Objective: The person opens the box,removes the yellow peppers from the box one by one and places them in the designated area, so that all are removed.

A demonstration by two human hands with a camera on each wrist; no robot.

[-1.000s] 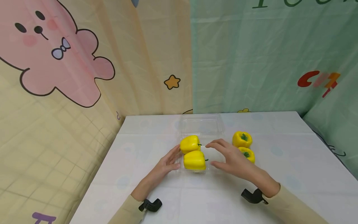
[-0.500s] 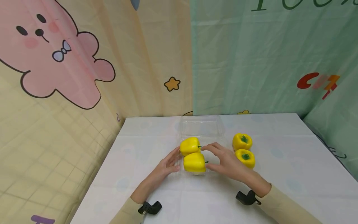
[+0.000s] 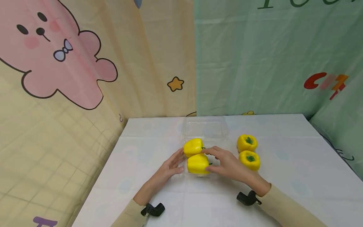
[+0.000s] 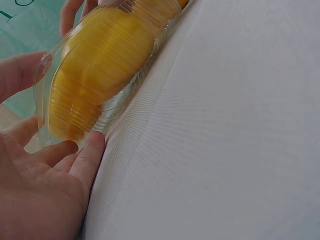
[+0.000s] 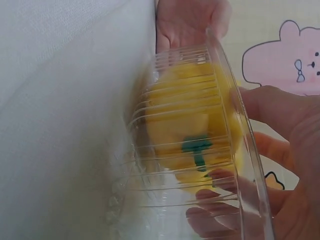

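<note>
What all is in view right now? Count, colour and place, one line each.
Table: 1, white, centre
Box: 1, clear, mid-table
Lid: 1, clear, open behind the box
Boxed peppers: 2, yellow, box's left half
Loose peppers: 2, yellow, right of the box
Backdrop: count unclear, beige, yellow and green, around the table
Bear: 1, pink print, upper left
Star: 1, orange print, middle
Other prints: several, mixed colours, backdrop
Cameras: 2, black, wrists
Sleeves: 2, beige, forearms
Left hand: 1, bare, box's left side
Right hand: 1, bare, near boxed pepper's stem end
</note>
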